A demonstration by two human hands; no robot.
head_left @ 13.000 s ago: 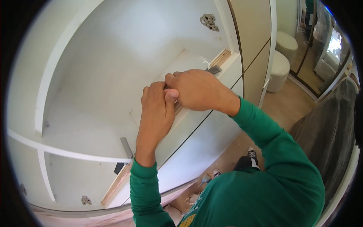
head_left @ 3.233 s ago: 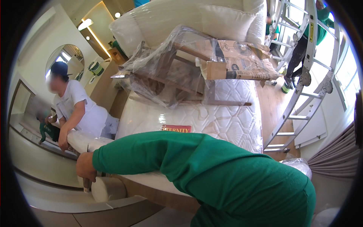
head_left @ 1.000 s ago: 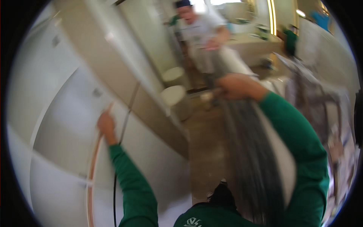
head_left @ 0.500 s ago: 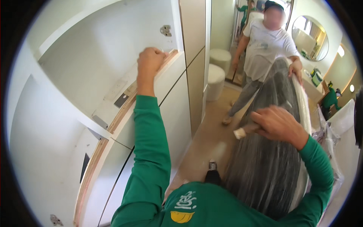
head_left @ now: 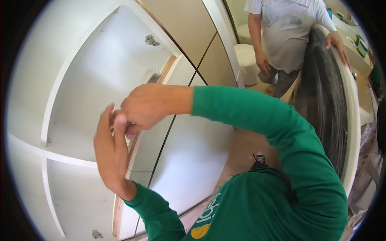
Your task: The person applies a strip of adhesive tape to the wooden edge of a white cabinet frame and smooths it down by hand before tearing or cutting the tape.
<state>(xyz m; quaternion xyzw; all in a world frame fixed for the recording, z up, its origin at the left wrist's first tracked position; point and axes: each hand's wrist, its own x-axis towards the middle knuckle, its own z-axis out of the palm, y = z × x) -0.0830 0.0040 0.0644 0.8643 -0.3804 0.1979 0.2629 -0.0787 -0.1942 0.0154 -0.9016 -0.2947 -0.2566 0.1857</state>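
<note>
the right hand (head_left: 146, 105) is curled with fingertips pinched near the left hand (head_left: 110, 154), which stands upright, fingers straight and mostly spread; whether anything small sits between them i cannot tell. both meet at the raw wooden front edge (head_left: 132, 150) of the white cabinet panel (head_left: 173, 76), which runs long-ways from below the left hand up past the right. beyond lies the smooth white cabinet interior (head_left: 100, 72) with a metal hinge plate (head_left: 150, 39). off right, another person (head_left: 287, 32) steadies a tall wrapped panel (head_left: 325, 92).
</note>
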